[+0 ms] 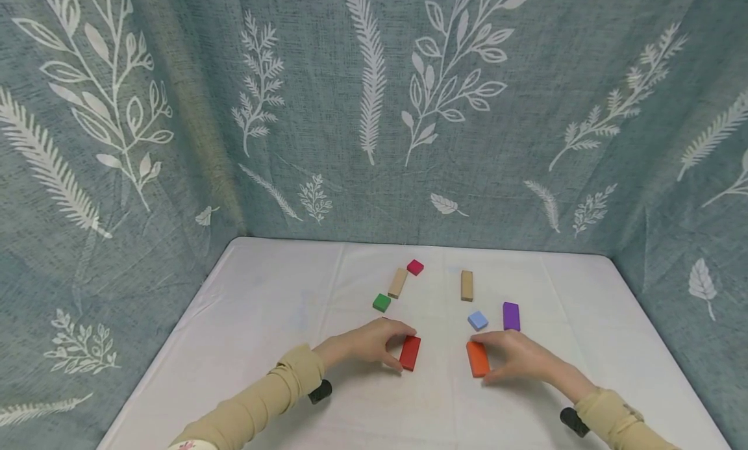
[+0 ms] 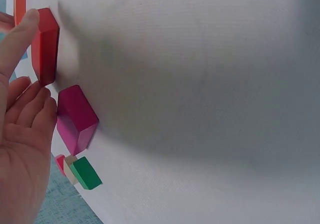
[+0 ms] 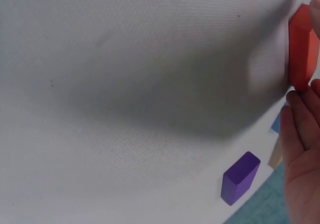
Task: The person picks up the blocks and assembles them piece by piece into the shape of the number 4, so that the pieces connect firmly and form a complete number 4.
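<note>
On creased cloth [image 1: 274, 294], red cuboid [image 1: 410, 354]

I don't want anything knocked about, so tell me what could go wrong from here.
The left hand is close to the magenta block and might nudge it. The light blue block and purple block lie just beyond the right hand; a forward push could knock either. The hands span the red block and orange block lengthwise, so uneven pressure might twist one.

blue-green leaf-printed cloth [image 1: 321, 112] hangs behind a white-covered table [image 1: 263, 294].
</note>
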Demonstrator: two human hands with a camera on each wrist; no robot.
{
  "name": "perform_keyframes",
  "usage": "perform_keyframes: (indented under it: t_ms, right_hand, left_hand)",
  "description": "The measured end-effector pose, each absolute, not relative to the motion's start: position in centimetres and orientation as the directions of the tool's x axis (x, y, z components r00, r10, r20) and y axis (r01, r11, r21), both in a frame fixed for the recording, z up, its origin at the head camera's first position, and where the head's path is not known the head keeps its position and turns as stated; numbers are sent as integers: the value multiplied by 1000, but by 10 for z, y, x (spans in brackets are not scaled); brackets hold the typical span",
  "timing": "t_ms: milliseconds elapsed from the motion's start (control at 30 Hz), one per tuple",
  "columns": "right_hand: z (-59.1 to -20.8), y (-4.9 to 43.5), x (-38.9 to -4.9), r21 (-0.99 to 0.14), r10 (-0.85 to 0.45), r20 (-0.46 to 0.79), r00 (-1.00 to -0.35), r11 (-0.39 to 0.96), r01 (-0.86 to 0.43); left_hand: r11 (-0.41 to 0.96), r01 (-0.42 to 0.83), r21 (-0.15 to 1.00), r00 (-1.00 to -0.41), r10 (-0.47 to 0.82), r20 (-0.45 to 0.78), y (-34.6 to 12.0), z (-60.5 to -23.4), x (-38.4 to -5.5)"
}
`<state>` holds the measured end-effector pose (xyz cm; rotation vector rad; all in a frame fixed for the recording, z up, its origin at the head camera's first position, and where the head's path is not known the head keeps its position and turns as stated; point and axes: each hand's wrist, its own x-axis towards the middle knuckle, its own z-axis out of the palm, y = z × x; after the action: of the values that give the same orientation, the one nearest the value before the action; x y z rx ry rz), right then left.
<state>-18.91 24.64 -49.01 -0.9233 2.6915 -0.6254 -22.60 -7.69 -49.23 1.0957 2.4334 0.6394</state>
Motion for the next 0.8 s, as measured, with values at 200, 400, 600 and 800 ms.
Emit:
perform_keyframes:
  t_ms: [200, 400, 600, 800]
  right_hand:
    - [-492, 247, -189, -454, -625, -74, -777, 715, -531]
    - [-492, 248, -189, -458, -625, -74, -777, 714, -530]
    - [-492, 248, -191, -457, -626, -71, -776, 712, -533]
    - [-493, 248, -191, -460, -628, -61, -776, 708, -537]
  left_hand:
    - [586, 596, 548, -612, 774, -161, -76, -493, -226]
    - [575, 614, 541, -607, 782, -143, -75, -491, -224]
    - [562, 632, 534, -602, 790, -118, -74, -490, -222]
    - [566, 636, 524, -607, 787, -113, -73, -491, -221]
